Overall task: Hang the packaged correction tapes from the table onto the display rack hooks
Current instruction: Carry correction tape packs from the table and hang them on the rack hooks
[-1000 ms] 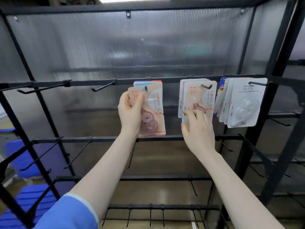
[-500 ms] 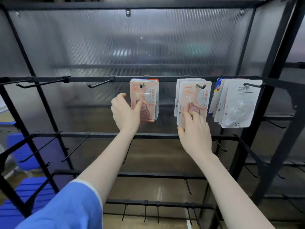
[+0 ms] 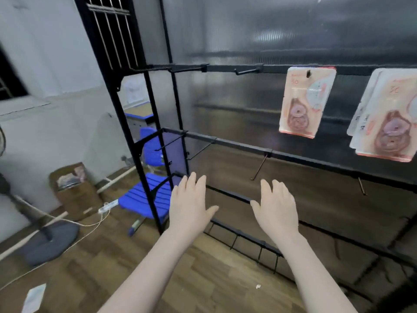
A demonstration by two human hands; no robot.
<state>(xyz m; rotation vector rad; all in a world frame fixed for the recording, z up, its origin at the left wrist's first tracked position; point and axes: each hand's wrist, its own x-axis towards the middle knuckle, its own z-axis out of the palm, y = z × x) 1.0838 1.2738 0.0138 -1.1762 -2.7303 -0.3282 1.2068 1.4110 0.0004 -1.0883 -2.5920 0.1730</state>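
A pink packaged correction tape hangs from a hook on the top bar of the black display rack. More pink packages hang in a stack on the hook to its right, cut off by the frame edge. My left hand and my right hand are both held out low in front of the rack, fingers straight and spread, holding nothing. They are well below and to the left of the hung packages. The table is not in view.
Bare hooks stick out of the rack's bars left of the packages and on the lower bars. A blue chair stands behind the rack's left post. A fan base, a cardboard box and a cable lie on the wood floor.
Both hands have let go of the hung packages and dropped down, now bare and spread. My view has swung left and down, showing the floor and the rack's left side.
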